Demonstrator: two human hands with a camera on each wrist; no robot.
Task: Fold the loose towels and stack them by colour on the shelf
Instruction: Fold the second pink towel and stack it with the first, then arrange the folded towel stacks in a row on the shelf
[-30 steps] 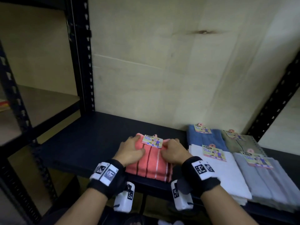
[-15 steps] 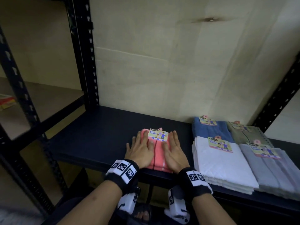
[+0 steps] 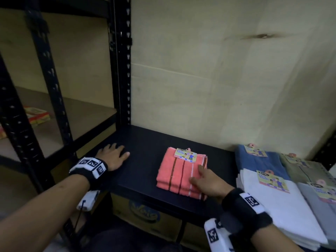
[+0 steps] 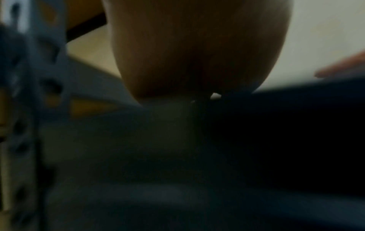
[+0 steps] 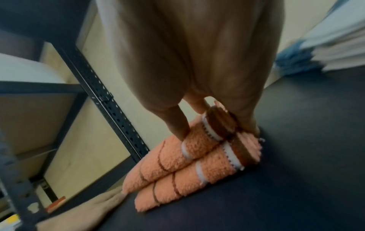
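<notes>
Bare dark shelf board (image 3: 145,151) between black perforated steel upright (image 3: 123,70) and folded coral striped towel (image 3: 180,173). Rightward, blocked by white folded towel stack (image 3: 283,206).

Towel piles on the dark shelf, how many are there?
5: coral pile mid-shelf under the right hand; blue, white, olive, grey clustered right. More may sit beyond the frame.

Folded towel (image 3: 179,172) mid-shelf (image 3: 145,148); towel stacks (image 3: 283,202) right of it; box (image 3: 145,215) under shelf.
</notes>
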